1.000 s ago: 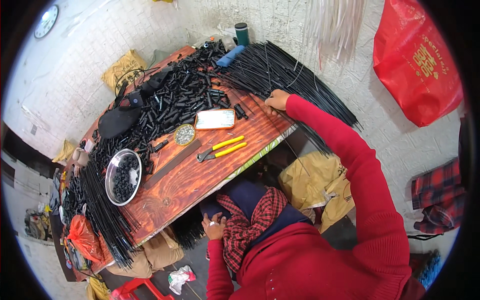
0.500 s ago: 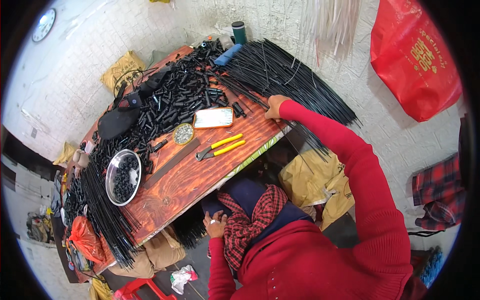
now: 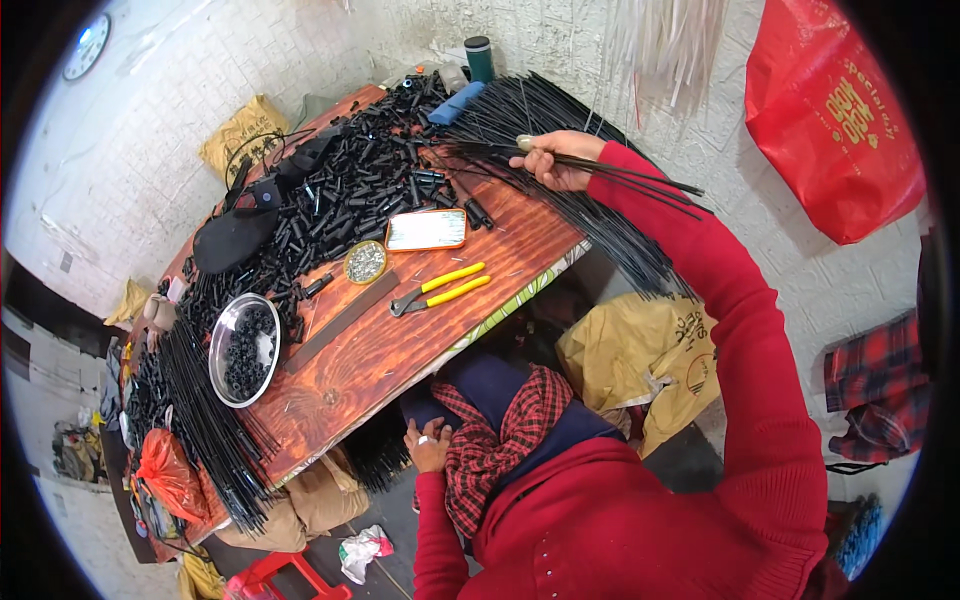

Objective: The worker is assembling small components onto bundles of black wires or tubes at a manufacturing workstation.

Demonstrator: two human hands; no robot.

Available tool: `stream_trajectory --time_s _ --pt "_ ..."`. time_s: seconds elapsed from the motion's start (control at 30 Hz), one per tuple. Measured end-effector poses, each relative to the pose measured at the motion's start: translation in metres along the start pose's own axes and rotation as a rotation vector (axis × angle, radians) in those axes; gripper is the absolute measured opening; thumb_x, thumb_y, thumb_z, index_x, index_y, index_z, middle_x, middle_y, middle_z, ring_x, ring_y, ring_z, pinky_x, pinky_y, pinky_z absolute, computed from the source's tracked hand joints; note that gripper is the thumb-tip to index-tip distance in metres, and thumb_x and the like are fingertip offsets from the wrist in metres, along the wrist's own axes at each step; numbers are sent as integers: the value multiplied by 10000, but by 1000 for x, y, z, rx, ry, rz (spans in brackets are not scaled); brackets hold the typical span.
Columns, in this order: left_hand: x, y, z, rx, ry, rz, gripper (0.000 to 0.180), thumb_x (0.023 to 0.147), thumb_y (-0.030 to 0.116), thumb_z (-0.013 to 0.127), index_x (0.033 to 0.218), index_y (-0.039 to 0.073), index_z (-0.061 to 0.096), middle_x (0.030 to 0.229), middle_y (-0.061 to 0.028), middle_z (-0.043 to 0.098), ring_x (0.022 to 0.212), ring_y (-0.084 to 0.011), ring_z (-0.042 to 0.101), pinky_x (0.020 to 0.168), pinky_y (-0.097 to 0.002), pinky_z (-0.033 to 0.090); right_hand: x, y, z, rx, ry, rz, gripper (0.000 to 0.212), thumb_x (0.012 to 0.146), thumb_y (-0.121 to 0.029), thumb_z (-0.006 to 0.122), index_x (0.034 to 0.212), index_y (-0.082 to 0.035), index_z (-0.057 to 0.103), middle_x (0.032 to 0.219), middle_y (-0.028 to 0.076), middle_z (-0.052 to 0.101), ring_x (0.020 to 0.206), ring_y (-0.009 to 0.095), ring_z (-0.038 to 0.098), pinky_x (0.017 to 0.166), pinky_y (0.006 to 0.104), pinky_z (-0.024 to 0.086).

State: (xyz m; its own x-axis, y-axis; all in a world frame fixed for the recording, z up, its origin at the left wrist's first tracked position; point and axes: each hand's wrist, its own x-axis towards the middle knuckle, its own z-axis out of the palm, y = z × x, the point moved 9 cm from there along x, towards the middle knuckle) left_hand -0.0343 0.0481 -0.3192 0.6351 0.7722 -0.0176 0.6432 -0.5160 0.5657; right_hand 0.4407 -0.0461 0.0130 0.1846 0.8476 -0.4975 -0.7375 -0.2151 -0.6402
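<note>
The right hand has risen from the counter since a second ago: then it lay flat against the far right edge of the wood among the thin black rods, and now it is lifted above that corner with its fingers closed around a small bunch of rods, which stick out past the wrist toward the right and run back left toward the big fan of rods spread over the counter's far end. So a handful has been picked out of the pile and is off the surface, separate from the rest; the bunch looks loose, with its tips splaying. The left hand has not moved in that time; it rests low by the person's lap, under the near edge of the counter, fingers curled and holding nothing that can be seen. On the wood between the two hands lie yellow-handled pliers, a flat tin, a small round tin of tiny bits and a long grey strip. Beyond them sits a heap of short black tubes, and at the left a metal bowl holds black rings, beside a second spread of black rods that overhangs the counter's left end.
</note>
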Motion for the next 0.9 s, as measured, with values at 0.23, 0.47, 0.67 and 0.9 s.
stream_trajectory --time_s 0.23,0.47,0.67,0.9 --pt "1 3 0 -27 22 24 340 839 419 684 1109 214 713 1389 -267 450 1275 -425 412 1056 -478 367 -7 -17 9 -108 -28 -69 263 1035 -211 446 1154 19 490 686 -96 464 530 0 464 529 198 470" --pt "-2 3 -5 -28 17 -14 324 830 401 687 1091 212 726 1368 -253 474 1297 -408 399 1060 -475 359 1 -20 13 -178 -28 -265 295 1055 -194 354 1247 4 459 719 -94 448 559 1 437 545 181 451" --pt "-2 -2 0 -35 36 3 356 870 456 650 1118 208 714 1276 -169 571 1302 -396 389 1082 -477 315 0 -35 46 -219 -58 -473 271 1040 -194 426 1258 -39 472 717 -100 428 587 9 415 588 191 424" --pt "-2 1 -1 -69 37 -25 357 863 453 654 1115 206 717 1308 -161 546 1314 -390 381 1092 -464 308 -17 -44 75 -396 -93 -714 151 1012 -248 520 1079 -112 525 805 -62 480 661 21 441 603 191 411"
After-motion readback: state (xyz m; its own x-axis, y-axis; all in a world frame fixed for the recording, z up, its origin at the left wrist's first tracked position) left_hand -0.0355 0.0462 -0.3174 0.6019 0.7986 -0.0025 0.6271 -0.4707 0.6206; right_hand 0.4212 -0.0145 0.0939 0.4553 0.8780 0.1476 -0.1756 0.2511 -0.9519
